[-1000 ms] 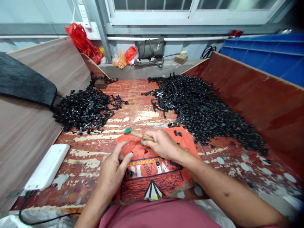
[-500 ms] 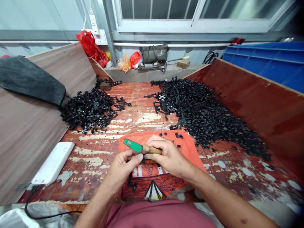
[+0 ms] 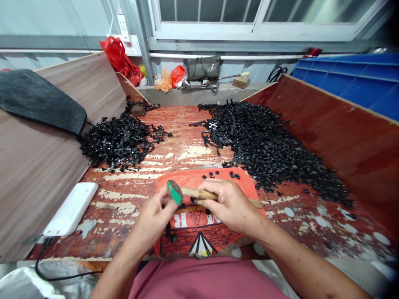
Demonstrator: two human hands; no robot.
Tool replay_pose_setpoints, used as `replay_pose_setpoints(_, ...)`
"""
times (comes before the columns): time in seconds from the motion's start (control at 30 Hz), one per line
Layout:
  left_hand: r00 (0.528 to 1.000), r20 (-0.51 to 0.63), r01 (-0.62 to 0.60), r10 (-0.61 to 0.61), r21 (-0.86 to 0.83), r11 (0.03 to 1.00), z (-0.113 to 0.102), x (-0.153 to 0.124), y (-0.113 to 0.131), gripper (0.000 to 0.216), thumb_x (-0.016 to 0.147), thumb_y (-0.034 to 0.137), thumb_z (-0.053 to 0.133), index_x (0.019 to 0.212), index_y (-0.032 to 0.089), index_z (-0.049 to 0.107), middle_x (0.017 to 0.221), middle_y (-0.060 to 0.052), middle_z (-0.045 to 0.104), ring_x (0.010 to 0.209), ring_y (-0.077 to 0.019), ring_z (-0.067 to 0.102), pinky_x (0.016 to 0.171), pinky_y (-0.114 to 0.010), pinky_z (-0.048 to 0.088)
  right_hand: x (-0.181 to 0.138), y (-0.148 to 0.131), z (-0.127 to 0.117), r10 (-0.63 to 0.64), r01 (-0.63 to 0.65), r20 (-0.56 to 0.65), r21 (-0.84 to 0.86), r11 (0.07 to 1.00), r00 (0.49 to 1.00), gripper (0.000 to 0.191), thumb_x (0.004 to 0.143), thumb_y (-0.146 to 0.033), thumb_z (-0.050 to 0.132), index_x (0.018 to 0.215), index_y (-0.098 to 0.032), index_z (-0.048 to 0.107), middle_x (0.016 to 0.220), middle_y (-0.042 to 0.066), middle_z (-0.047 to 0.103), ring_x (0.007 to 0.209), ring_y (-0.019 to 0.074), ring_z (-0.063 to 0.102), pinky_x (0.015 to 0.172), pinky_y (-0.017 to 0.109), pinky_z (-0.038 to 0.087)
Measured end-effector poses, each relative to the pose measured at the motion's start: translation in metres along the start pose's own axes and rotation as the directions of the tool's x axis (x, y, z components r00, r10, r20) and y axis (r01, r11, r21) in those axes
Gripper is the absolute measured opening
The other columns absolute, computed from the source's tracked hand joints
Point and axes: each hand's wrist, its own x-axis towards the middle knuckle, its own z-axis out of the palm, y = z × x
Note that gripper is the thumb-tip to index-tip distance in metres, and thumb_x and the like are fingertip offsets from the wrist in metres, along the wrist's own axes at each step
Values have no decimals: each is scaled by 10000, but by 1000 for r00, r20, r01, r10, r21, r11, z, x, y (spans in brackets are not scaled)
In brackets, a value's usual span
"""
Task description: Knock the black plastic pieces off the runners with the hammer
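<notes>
My right hand (image 3: 229, 203) is closed around the wooden handle of a hammer (image 3: 199, 193), whose green head rises just in front of my left fingers. The handle's far end shows past my right hand. My left hand (image 3: 158, 209) is pinched beside the hammer head, and a small black plastic strip (image 3: 171, 234) with a knobbed end hangs below it. The grip on that strip is mostly hidden by the fingers. Under both hands lies an orange printed cloth (image 3: 181, 176), with a few small black pieces (image 3: 235, 175) on it.
Heaps of black plastic parts lie at the right (image 3: 268, 145) and left (image 3: 121, 141). A white power bank (image 3: 71, 207) with a cable sits near the left board. Wooden boards wall both sides, and a dark paddle-shaped piece (image 3: 40, 99) juts in from the left. A blue crate (image 3: 352, 79) stands beyond the right board.
The hammer has turned, its head tilting down toward my left fingers and more handle showing behind my right hand. My left hand has shifted slightly left.
</notes>
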Motion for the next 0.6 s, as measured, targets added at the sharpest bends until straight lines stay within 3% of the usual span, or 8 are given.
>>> replay_pose_setpoints(0.1,969,-100,-124,227,595,794,-18,29,-15,338,902,420,540,1129,213,682,774,-47,708,830,-256,647,910,-452,446,-6,10,-5,50,-56,-66,-89,994,997,177,847,-154,610,686,-201,552,655,-54,518,622,114,464,576,256,274)
replay_pose_setpoints(0.2,898,-88,-229,432,744,627,-24,45,-18,293,906,371,538,1114,224,683,1135,-110,686,1132,-311,574,1061,-526,316,-15,16,-6,120,-125,-72,-72,990,990,155,857,-195,619,707,-205,584,661,-50,535,612,118,478,566,259,281)
replay_pose_setpoints(0.27,881,-114,-289,459,640,712,-20,39,-14,296,886,377,567,1112,221,677,1202,-111,649,1161,-297,561,1048,-478,363,-24,15,-4,119,-122,-62,-47,991,991,137,854,-175,616,721,-204,608,670,-46,544,622,121,491,571,258,302)
replay_pose_setpoints(0.3,909,-110,-294,402,515,805,-15,30,-11,298,879,394,576,1095,216,677,1150,-103,663,1093,-277,596,995,-438,422,-28,12,-3,95,-97,-54,-35,995,994,138,846,-138,605,725,-202,618,681,-43,550,637,122,501,583,256,319)
replay_pose_setpoints(0.37,985,22,-171,170,144,975,-4,6,-6,306,854,440,603,1026,200,681,950,-69,696,863,-226,650,825,-360,505,-36,6,3,17,-17,-48,1,1000,999,179,822,-56,570,745,-199,645,720,-30,578,678,125,530,615,251,354)
replay_pose_setpoints(0.4,990,135,-36,41,-35,999,2,-8,-4,316,834,457,627,990,188,682,861,-55,695,767,-204,646,754,-331,512,-39,2,7,-26,27,-42,24,999,999,208,815,-29,554,762,-199,662,744,-21,597,701,128,546,634,249,371)
replay_pose_setpoints(0.5,927,330,284,-178,-307,909,17,-45,-5,285,756,423,728,808,148,675,707,-41,670,644,-161,607,651,-273,483,-49,-6,21,-125,126,-15,87,988,992,268,821,-12,539,851,-214,712,815,0,645,764,142,586,684,251,410)
replay_pose_setpoints(0.6,942,265,302,-204,-415,858,23,-71,-13,243,725,333,770,679,136,637,662,-40,662,642,-142,596,644,-248,465,-58,-11,37,-175,173,28,82,982,984,285,830,-16,540,854,-233,723,825,-5,652,781,142,589,698,249,411)
